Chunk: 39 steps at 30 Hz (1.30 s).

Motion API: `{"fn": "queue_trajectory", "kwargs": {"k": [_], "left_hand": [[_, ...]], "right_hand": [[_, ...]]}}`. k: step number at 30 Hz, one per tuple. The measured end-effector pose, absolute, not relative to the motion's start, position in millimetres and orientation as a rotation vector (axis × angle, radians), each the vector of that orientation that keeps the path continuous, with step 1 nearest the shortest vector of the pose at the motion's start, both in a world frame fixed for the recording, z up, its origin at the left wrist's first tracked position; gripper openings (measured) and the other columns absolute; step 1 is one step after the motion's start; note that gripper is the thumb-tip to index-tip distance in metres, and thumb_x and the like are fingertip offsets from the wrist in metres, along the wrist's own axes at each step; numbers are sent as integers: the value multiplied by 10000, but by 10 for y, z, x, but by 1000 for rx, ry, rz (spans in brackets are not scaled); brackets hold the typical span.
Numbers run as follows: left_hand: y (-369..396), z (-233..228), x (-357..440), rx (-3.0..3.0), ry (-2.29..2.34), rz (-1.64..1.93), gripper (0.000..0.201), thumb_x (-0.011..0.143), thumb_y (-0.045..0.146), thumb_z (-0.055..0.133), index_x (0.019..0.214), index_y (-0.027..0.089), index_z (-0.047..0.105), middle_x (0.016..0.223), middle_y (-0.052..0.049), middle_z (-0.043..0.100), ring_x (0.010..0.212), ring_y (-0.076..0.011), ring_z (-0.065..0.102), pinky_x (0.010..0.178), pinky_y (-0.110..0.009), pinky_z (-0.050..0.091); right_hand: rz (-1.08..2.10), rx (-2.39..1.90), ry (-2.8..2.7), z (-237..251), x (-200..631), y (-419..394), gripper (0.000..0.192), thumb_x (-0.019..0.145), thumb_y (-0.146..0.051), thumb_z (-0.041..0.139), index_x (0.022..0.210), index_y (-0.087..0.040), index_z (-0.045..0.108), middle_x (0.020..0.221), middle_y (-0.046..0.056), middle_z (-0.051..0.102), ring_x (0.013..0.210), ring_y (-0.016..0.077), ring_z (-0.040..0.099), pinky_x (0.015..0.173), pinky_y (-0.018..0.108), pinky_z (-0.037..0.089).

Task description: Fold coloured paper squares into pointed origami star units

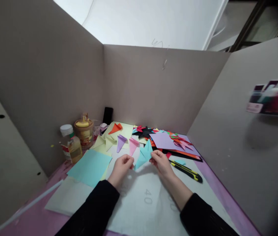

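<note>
Above the tabletop [139, 203], the left hand [121, 167] and right hand [161, 162] each pinch what looks like a folded blue paper piece [143, 155], which an uneven pull could tear or unfold.

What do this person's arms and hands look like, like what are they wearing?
Both arms wear long black sleeves. The left sleeve ends at the wrist; the right sleeve is pushed back partway, showing some forearm, with a ribbed look near the cuff. The left hand and right hand are bare: no gloves, and no rings or watch that I can make out.
</note>
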<state>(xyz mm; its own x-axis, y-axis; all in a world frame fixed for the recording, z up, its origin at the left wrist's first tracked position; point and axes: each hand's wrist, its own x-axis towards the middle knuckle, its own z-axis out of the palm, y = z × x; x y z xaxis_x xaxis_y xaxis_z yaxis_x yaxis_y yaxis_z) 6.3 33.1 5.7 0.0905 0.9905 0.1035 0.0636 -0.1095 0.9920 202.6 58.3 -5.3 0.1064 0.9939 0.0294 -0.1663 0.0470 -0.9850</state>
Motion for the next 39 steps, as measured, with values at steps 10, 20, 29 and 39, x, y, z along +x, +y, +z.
{"fn": "queue_trajectory", "kwargs": {"k": [10,20,29,39], "left_hand": [[159,4,196,1820,1182,784,203,806,307,487,730,181,628,678,-33,642,629,-155,551,568,-240,363],[190,-67,-167,2152,1411,661,243,815,281,456,937,242,662,859,-99,688,794,-246,617,697,-331,439],[105,140,-951,2011,2019,475,467,702,266,566,1167,230,588,1336,-103,486,1268,-324,357,994,-460,314],[157,-45,-905,1973,2035,312,556,801,342,461,1331,174,443,1437,-134,341,1355,-342,189,1042,-547,174]], "right_hand": [[968,-1119,-888,478,1611,2189,237,578,-156,599,776,-206,479,517,-47,550,460,123,550,402,199,382],[959,-1304,-913,216,1156,2841,187,559,-145,572,709,-213,482,553,-52,515,476,119,518,405,204,356],[1459,-1059,-1560,-252,792,1064,25,687,-217,551,683,-193,546,589,-24,547,528,126,493,504,234,377],[1216,-1130,-1630,-313,577,848,110,737,-247,532,835,-203,555,810,15,615,709,163,563,696,288,444]]}}
